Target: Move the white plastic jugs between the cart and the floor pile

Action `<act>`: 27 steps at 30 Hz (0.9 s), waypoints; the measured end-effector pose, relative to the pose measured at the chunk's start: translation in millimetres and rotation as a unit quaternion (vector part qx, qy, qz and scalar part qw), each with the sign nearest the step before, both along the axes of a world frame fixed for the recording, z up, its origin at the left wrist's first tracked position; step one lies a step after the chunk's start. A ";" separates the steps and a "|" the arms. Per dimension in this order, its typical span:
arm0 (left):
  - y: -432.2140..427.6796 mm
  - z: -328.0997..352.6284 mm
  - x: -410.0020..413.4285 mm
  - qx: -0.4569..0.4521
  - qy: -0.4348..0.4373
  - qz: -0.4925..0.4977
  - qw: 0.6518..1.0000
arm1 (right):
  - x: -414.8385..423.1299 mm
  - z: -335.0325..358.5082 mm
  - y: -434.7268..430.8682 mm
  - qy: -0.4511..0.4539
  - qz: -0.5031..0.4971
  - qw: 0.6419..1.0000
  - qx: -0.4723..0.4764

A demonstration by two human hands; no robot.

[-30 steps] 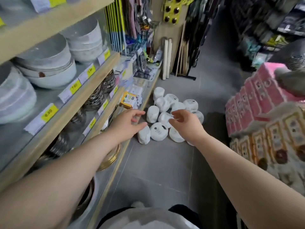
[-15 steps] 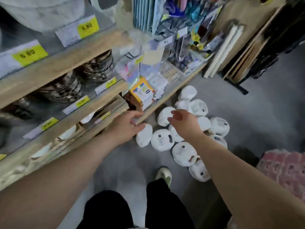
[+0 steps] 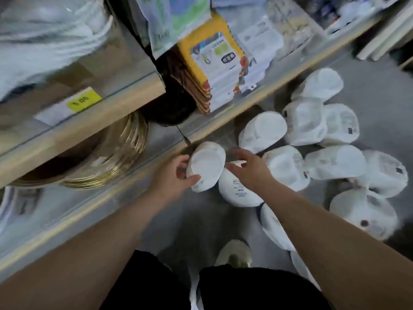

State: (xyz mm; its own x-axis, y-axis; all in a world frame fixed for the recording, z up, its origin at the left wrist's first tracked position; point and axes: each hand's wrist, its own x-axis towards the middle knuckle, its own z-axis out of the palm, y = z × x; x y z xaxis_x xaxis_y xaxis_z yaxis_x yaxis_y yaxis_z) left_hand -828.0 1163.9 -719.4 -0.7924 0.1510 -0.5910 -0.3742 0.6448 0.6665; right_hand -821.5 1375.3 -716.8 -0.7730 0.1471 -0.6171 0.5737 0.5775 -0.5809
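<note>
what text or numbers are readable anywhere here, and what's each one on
"0.00"-like digits, smeared and unsure: yellow price tag on the wooden shelf edge.
Print on the yellow packet: too blurred to read.
Black print on the round white pack under the right hand: too small to read.
Dark tags on the other white packs: unreadable.
Wrapped pack that the left hand holds: no text shows.

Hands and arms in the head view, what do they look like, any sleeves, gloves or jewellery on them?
Both forearms are bare all the way to the bottom edge of the picture; no sleeve shows. The left hand and the right hand wear no gloves, and no ring, watch or bracelet can be seen, though the picture is somewhat blurred. Fingernails look short and unpainted. Below, the person wears dark trousers.
</note>
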 end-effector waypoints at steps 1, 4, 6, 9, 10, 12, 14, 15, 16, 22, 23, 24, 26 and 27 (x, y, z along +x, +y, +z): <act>2.5 -27.1 -1.8 0.002 -0.008 0.011 1.000 | -5.4 -25.6 -0.1 -0.001 0.004 1.000 -0.006; 11.7 -94.7 -5.6 0.001 -0.023 0.044 0.999 | -24.4 -98.8 -4.3 0.006 0.007 1.000 -0.027; 17.5 -128.8 -9.2 0.007 -0.032 0.053 0.998 | -37.6 -134.3 -11.5 0.009 0.012 0.999 -0.041; 25.7 -161.5 -14.4 0.029 -0.018 0.031 0.999 | -53.2 -168.5 -16.8 0.011 0.034 0.999 -0.039; 27.4 -166.9 -15.9 0.037 -0.006 0.023 0.999 | -55.4 -174.6 -16.4 0.008 0.033 0.998 -0.044; 27.9 -177.7 -16.4 0.054 -0.007 0.029 0.998 | -55.7 -182.0 -15.2 -0.007 -0.015 0.995 -0.098; 27.2 -179.5 -14.0 0.072 -0.011 0.034 0.997 | -52.9 -187.0 -14.6 -0.015 -0.066 0.986 -0.151; 27.4 -177.1 -13.2 0.080 -0.009 0.039 0.996 | -51.7 -188.1 -15.2 -0.014 -0.080 0.983 -0.163; 27.8 -173.8 -13.2 0.086 -0.005 0.046 0.995 | -51.3 -188.5 -16.6 -0.010 -0.087 0.982 -0.170; 19.9 -139.2 -17.3 0.132 -0.011 0.059 0.989 | -53.8 -152.0 -24.3 0.009 -0.118 0.973 -0.197; 18.2 -124.4 -16.0 0.143 -0.015 0.062 0.988 | -53.2 -136.6 -24.2 0.015 -0.120 0.973 -0.198; 16.5 -106.5 -13.9 0.149 -0.015 0.063 0.987 | -51.5 -117.0 -24.1 0.022 -0.120 0.973 -0.196; 14.4 -61.8 -8.9 0.159 -0.013 0.070 0.985 | -45.8 -72.1 -24.7 0.031 -0.125 0.971 -0.201; 13.2 -37.9 -6.5 0.165 -0.014 0.072 0.984 | -41.9 -47.7 -25.3 0.034 -0.131 0.969 -0.207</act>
